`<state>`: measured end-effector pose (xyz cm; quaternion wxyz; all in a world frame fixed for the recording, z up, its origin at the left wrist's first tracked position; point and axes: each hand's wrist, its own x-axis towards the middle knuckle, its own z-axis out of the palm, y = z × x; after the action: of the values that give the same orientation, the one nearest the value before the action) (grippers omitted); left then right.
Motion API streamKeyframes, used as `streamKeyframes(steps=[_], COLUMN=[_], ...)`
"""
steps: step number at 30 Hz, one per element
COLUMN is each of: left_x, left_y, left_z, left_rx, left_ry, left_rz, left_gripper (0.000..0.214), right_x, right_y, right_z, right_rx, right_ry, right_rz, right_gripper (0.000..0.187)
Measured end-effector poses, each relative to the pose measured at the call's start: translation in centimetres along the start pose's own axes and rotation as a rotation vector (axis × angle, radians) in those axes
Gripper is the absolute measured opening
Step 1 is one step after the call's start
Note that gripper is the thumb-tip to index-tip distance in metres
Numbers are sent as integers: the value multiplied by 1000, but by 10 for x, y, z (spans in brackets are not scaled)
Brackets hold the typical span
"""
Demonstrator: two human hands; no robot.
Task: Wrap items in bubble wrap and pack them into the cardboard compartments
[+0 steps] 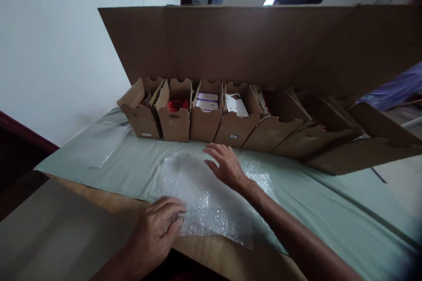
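Observation:
A clear sheet of bubble wrap (198,184) lies flat across the cloth, its near edge hanging over the front of the table. At its left edge is my left hand (158,226), the fingers curled and the thumb close to them, gripping the wrap's edge; some motion blur softens the fingertips. My right hand (227,164) is over the far part of the sheet, fingers spread and holding nothing. Just beyond it stand open cardboard bins in a row, the nearest being a bin with white papers inside (235,129).
A pale green cloth (132,180) covers the table. A clear plastic sheet (99,147) lies at the left. The bins hold red items (178,105) and white-and-purple boxes (207,102). Behind them rises a tall cardboard panel (231,44); a white wall (59,44) borders the left.

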<state>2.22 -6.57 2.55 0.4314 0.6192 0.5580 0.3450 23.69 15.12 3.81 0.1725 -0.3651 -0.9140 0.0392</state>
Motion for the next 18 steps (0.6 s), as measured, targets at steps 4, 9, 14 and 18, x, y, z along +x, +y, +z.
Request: streamKeyframes(steps=[4, 9, 14, 18], left_x=[55, 87, 80, 77], left_y=[2, -39, -57, -58], left_z=[-1, 25, 24, 11], left_rx=[614, 927, 903, 783], left_ry=[222, 21, 33, 84], left_rz=[486, 380, 381, 411], left_gripper=[41, 60, 62, 54], right_x=[-36, -72, -76, -67], right_y=[-22, -13, 0, -30], right_z=[9, 21, 15, -47], right_rx=[10, 21, 195, 663], right_ry=[91, -100, -107, 156], right_rz=[-85, 2, 30, 29], right_gripper=[31, 38, 38, 25])
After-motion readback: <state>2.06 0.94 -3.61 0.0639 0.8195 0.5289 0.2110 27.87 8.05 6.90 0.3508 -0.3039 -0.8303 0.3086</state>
